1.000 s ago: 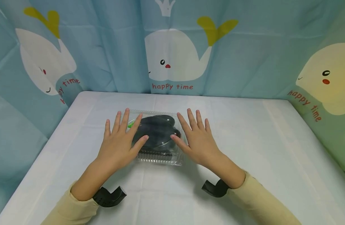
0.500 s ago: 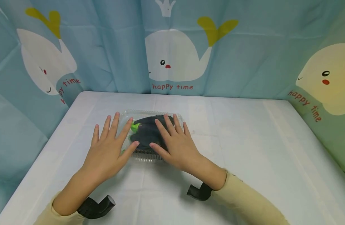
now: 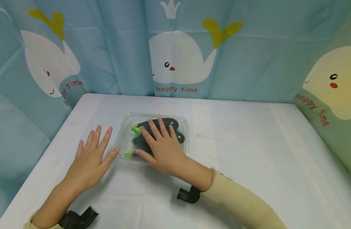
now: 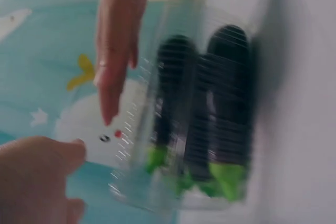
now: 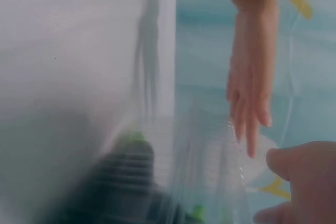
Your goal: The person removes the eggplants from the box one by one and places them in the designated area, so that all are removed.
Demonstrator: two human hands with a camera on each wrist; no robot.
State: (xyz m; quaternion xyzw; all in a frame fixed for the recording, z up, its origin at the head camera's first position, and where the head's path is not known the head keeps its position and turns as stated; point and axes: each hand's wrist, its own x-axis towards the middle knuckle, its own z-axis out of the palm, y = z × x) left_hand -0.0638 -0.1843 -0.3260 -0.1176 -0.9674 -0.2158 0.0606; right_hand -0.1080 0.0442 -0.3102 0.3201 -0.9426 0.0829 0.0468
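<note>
A clear plastic clamshell box [image 3: 126,125] sits on the white table with several dark eggplants [image 3: 173,123] inside, their green caps toward the left. My right hand [image 3: 165,152] is over the box with straight, spread fingers and hides part of the eggplants. Just left of the box is my left hand [image 3: 89,163], fingers also spread, its thumb tip close to the box's left edge. In the left wrist view, eggplants [image 4: 228,98] show through the ribbed box side, beside both hands. The right wrist view is blurred, with my left hand [image 5: 249,66] beyond the box.
The white tablecloth [image 3: 249,152] stretches around the box. A blue curtain [image 3: 115,47] with whale prints stands behind the table and wraps round its sides. A black curved piece is on each wrist [image 3: 189,194].
Both hands have moved left, the left one also toward me and away from the box. My right hand now covers the middle of the box, whose left side has come into sight.
</note>
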